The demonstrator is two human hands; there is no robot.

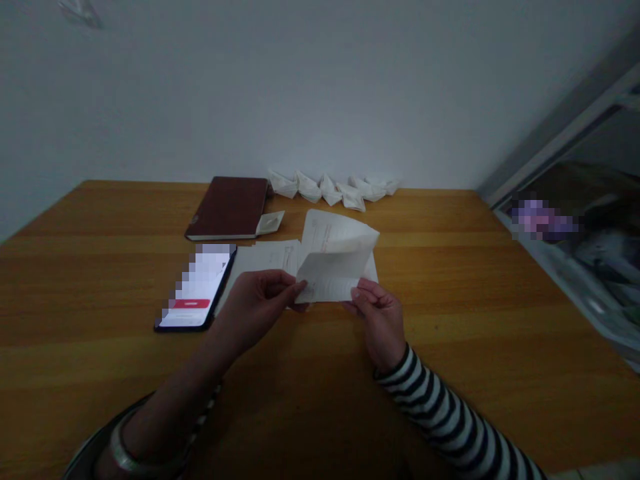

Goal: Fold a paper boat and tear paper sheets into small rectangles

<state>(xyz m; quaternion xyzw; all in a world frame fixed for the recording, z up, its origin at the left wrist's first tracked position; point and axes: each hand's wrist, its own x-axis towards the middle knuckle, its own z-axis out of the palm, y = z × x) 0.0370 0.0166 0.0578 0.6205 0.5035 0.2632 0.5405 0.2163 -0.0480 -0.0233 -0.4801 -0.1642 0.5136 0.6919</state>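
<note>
My left hand [255,313] and my right hand [380,321] pinch the lower corners of a printed white paper sheet [333,257], held just above the table. Its lower part is bent up and over in a loose fold. Under it lies another printed paper sheet [270,257], partly hidden by the held one. A smartphone [197,287] with a lit screen and a red button lies close to the left of my left hand. Neither hand touches it.
The wooden table [450,280] runs back to a white wall. Along the wall stand several folded paper boats [330,188]. A dark red notebook [227,208] has a small folded paper [270,223] at its corner. A shelf unit [565,267] with blurred items stands beyond the right edge.
</note>
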